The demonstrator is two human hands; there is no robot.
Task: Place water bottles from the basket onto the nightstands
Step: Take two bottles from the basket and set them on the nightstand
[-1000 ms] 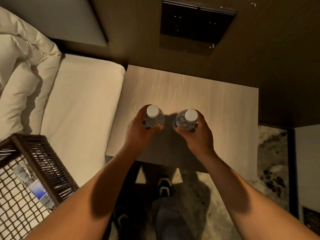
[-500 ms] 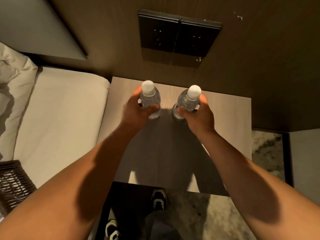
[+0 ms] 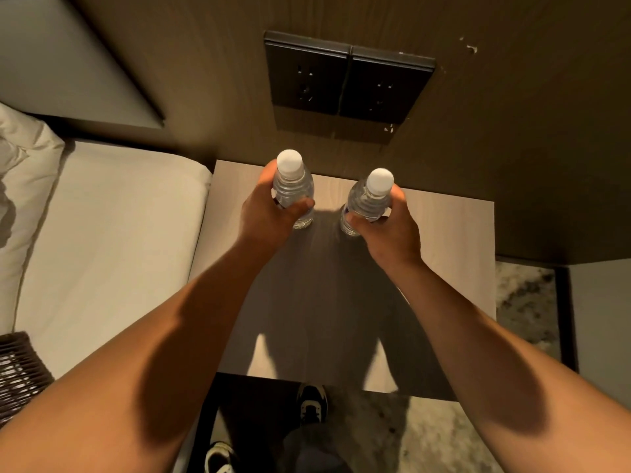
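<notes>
Two clear water bottles with white caps stand upright side by side at the back of the light wooden nightstand [image 3: 450, 254], close to the wall. My left hand [image 3: 269, 216] is wrapped around the left bottle [image 3: 293, 186]. My right hand [image 3: 389, 230] grips the right bottle [image 3: 370, 199]. Both bottle bases look down on the tabletop, partly hidden by my fingers. A corner of the dark wicker basket [image 3: 17, 367] shows at the lower left edge on the bed.
A bed with a cream sheet [image 3: 112, 247] and a pillow [image 3: 24, 186] borders the nightstand on the left. Two dark socket plates [image 3: 348, 80] sit on the wooden wall above it. My shoes [image 3: 310, 401] stand on patterned floor below the front edge.
Both hands have carried the bottles from the nightstand's middle to its back near the wall and lowered them there. The view has shifted right, so most of the basket has left the frame.
</notes>
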